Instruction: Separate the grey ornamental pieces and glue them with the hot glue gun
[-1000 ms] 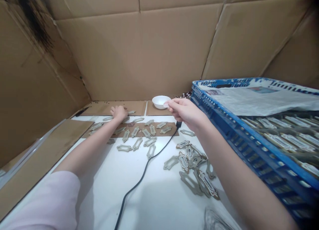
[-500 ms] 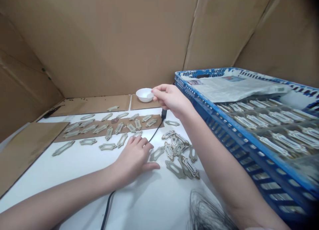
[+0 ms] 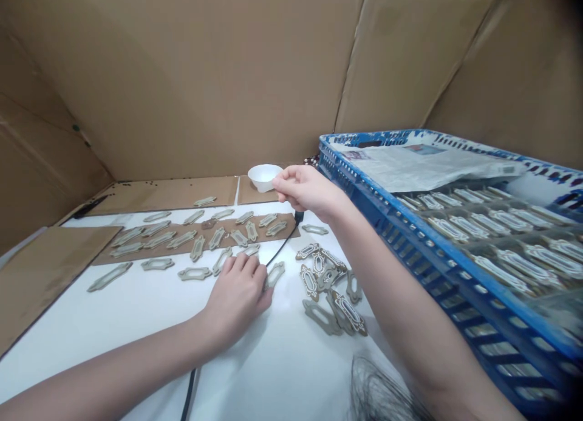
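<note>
My left hand (image 3: 239, 293) rests on the white table with its fingers curled, gripping the near end of a grey metal label holder (image 3: 275, 275). My right hand (image 3: 307, 190) is raised with thumb and fingers pinched together beside a small white bowl (image 3: 264, 175). Whatever lies in that pinch is too small or hidden to make out, and the fingertips overlap the bowl's right edge. Between my arms lies a loose pile of label holders (image 3: 319, 314), some plain grey, some with white and brown ornament.
More label holders lie spread over a brown cardboard strip (image 3: 175, 254) and around it. A black cable (image 3: 285, 242) crosses the table. On the right stands a blue plastic basket (image 3: 378, 226) with rows of finished-looking holders and newspaper (image 3: 401, 166). Cardboard walls (image 3: 204, 75) enclose the table.
My left hand has closed and drawn back slightly left, and a grey label holder from the pile's left edge has shifted with it. My right hand has dropped a little beside the bowl.
</note>
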Demonstrator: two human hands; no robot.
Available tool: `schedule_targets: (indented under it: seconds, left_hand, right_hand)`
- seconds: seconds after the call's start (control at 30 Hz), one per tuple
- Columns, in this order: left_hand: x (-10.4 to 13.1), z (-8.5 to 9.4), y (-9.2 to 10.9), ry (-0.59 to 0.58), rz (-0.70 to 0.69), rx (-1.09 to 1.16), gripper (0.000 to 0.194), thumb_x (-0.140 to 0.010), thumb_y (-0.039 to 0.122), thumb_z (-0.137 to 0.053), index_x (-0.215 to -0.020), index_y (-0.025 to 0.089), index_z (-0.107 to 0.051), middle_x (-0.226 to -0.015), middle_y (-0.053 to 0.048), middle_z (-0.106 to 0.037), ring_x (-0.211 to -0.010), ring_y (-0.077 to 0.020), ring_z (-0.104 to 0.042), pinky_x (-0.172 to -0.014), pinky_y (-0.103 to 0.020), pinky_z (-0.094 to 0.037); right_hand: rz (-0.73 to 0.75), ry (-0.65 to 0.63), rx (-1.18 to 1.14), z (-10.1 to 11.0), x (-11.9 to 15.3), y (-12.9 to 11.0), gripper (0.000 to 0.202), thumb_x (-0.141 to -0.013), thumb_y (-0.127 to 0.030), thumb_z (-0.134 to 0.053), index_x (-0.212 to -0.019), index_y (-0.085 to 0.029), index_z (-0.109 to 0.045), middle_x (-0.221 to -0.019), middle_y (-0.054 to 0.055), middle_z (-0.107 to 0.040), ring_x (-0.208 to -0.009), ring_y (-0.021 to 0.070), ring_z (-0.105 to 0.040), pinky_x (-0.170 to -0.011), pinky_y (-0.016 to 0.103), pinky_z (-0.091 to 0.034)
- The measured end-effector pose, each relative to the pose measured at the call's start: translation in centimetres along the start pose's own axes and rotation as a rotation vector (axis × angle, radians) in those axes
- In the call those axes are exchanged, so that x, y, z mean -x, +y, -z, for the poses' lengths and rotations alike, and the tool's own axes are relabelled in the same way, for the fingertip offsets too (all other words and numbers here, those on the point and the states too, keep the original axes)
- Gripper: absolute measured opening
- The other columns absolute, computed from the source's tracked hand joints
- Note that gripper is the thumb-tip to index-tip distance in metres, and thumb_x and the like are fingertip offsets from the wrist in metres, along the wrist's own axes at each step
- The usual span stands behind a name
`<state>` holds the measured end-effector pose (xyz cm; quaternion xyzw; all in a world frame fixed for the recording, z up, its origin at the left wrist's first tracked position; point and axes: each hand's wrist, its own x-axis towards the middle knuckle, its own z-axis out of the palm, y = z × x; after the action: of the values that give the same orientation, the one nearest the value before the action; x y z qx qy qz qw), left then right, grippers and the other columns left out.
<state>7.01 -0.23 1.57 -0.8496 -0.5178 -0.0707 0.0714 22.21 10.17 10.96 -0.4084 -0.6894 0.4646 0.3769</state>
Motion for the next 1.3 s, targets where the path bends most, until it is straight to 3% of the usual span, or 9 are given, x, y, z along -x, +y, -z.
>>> schedule_targets:
  seconds: [0.13, 0.3, 0.43, 0.57, 0.67, 0.9, 1.0, 1.17, 1.3]
  left_hand:
    - [-0.1, 0.0, 0.3, -0.012, -0.089, -0.023, 0.019, -0.081, 0.025, -0.042, -0.092, 0.017, -0.055, -0.087, -0.007, -0.054, -0.083, -0.0225, -0.047, -0.07, -0.036, -0.036]
    - [-0.6, 0.7, 0.5, -0.059, -0.1, 0.05, 0.018, -0.082, 0.027, -0.04, -0.086, 0.017, -0.054, -0.087, -0.007, -0.053, -0.083, -0.0219, -0.045, -0.071, -0.035, -0.035]
    - [-2.7, 1.1, 0.5, 0.022, -0.104, 0.107, 0.021, -0.082, 0.031, -0.041, -0.09, 0.017, -0.054, -0.09, -0.007, -0.053, -0.087, -0.0221, -0.044, -0.075, -0.036, -0.033]
    - [-5.6, 0.2, 1.2, 0.04, -0.172, 0.104, 0.024, -0.08, 0.032, -0.045, -0.096, 0.015, -0.055, -0.09, -0.008, -0.054, -0.09, -0.0233, -0.044, -0.077, -0.036, -0.032]
    - [-6.9, -0.7, 1.8, 0.042, -0.193, 0.088, 0.022, -0.081, 0.031, -0.043, -0.086, 0.015, -0.056, -0.084, -0.008, -0.055, -0.087, -0.0223, -0.045, -0.076, -0.035, -0.033]
    - [-7.1, -2.1, 1.9, 0.127, -0.189, -0.044, 0.02, -0.08, 0.019, -0.039, -0.073, 0.012, -0.057, -0.071, -0.01, -0.058, -0.076, -0.0217, -0.049, -0.071, -0.035, -0.034]
    - [-6.5, -1.3, 0.7, 0.197, -0.087, 0.05, 0.019, -0.078, 0.019, -0.04, -0.069, 0.014, -0.056, -0.068, -0.008, -0.059, -0.074, -0.0212, -0.05, -0.07, -0.035, -0.034]
    - [-4.3, 1.5, -2.6, 0.289, 0.327, 0.7, 0.018, -0.076, 0.028, -0.044, -0.063, 0.018, -0.048, -0.059, 0.002, -0.053, -0.056, -0.0119, -0.045, -0.055, -0.023, -0.034]
    - [-2.8, 1.5, -4.0, 0.41, 0.567, 1.073, 0.024, -0.076, 0.037, -0.047, -0.063, 0.017, -0.049, -0.063, 0.001, -0.052, -0.061, -0.0113, -0.046, -0.057, -0.021, -0.035]
  right_hand:
    - [0.009, 0.025, 0.008, 0.2, -0.2, 0.4, 0.009, -0.076, -0.02, -0.051, -0.07, -0.015, -0.047, -0.05, -0.004, -0.046, -0.034, 0.0016, -0.025, -0.032, 0.017, -0.017]
    - [0.043, 0.014, -0.048, 0.3, 0.0, 0.1, 0.009, -0.076, -0.019, -0.051, -0.069, -0.015, -0.046, -0.051, -0.005, -0.044, -0.035, 0.0019, -0.022, -0.033, 0.018, -0.014]
    - [0.05, 0.011, -0.069, 0.4, -0.1, -0.1, 0.01, -0.074, -0.018, -0.052, -0.066, -0.015, -0.046, -0.05, -0.005, -0.041, -0.035, 0.0016, -0.02, -0.034, 0.018, -0.012]
    - [0.081, 0.001, -0.05, 0.4, -0.2, 0.1, 0.011, -0.071, -0.019, -0.053, -0.063, -0.015, -0.046, -0.047, -0.007, -0.035, -0.035, 0.0019, -0.019, -0.034, 0.019, -0.01]
    - [0.089, 0.008, -0.034, 0.3, -0.2, 0.1, 0.013, -0.069, -0.02, -0.054, -0.06, -0.015, -0.046, -0.044, -0.008, -0.032, -0.036, 0.0023, -0.02, -0.035, 0.02, -0.011]
    - [0.038, 0.085, 0.006, -0.3, -0.1, -0.1, 0.014, -0.066, -0.024, -0.056, -0.06, -0.013, -0.05, -0.045, -0.007, -0.034, -0.04, 0.0023, -0.023, -0.04, 0.02, -0.016]
    - [0.046, 0.086, 0.073, -0.3, -0.1, -0.2, 0.014, -0.064, -0.026, -0.058, -0.06, -0.013, -0.052, -0.047, -0.007, -0.033, -0.043, 0.0029, -0.023, -0.042, 0.02, -0.017]
    - [0.069, -0.005, 0.165, -0.3, 0.1, -0.3, 0.015, -0.063, -0.027, -0.057, -0.06, -0.013, -0.054, -0.047, -0.007, -0.031, -0.044, 0.0038, -0.025, -0.042, 0.02, -0.017]
    - [0.052, -0.065, 0.219, -0.8, 0.1, 0.0, 0.016, -0.063, -0.028, -0.058, -0.059, -0.013, -0.054, -0.048, -0.006, -0.036, -0.044, 0.0041, -0.028, -0.043, 0.02, -0.019]
